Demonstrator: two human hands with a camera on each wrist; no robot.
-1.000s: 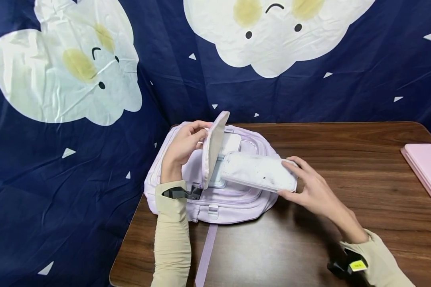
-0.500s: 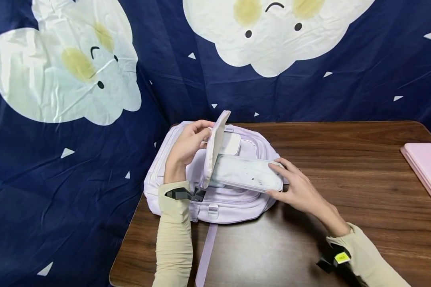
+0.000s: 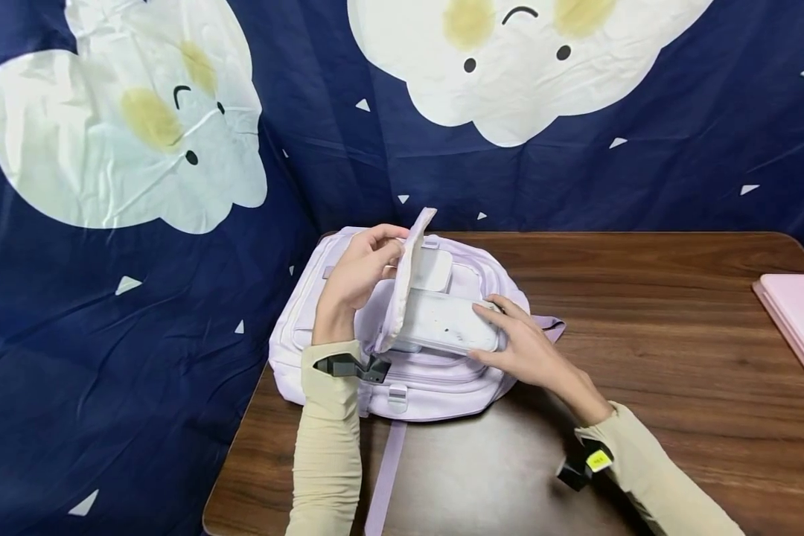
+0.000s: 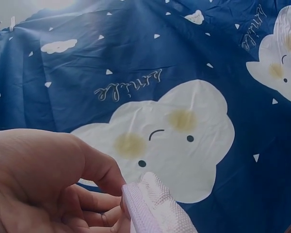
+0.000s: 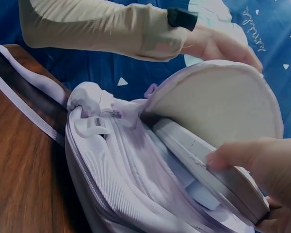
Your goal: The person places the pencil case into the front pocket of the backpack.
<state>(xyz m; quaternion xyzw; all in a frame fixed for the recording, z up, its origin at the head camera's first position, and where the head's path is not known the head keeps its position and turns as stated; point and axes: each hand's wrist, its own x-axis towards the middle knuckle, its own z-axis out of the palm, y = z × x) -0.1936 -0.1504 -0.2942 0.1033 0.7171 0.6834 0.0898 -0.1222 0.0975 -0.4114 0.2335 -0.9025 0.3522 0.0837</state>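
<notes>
In the head view a lilac backpack (image 3: pixel 455 398) lies on the table with its front pocket uncovered. My left hand (image 3: pixel 362 275) pinches the edge of the pocket's flap (image 3: pixel 403 294) and holds it upright. My right hand (image 3: pixel 525 346) grips the near end of a white oblong case (image 3: pixel 442 321) with small dark marks. The far end of that case is hidden behind the flap. From the right wrist view, the case (image 5: pixel 194 150) slants into the pocket under the flap's pale lining (image 5: pixel 223 104), thumb along its side.
A smaller white rounded item (image 3: pixel 432 269) sits in the pocket behind the case. At the right edge of the wooden table (image 3: pixel 656 313) lies a pink flat case (image 3: pixel 800 320). A lilac strap (image 3: pixel 387 476) trails toward the front. Dark blue cloud-print cloth (image 3: pixel 328 134) hangs behind and left.
The white case has moved left in my right hand, farther under the flap and over the pocket. My left hand and the flap have shifted slightly right.
</notes>
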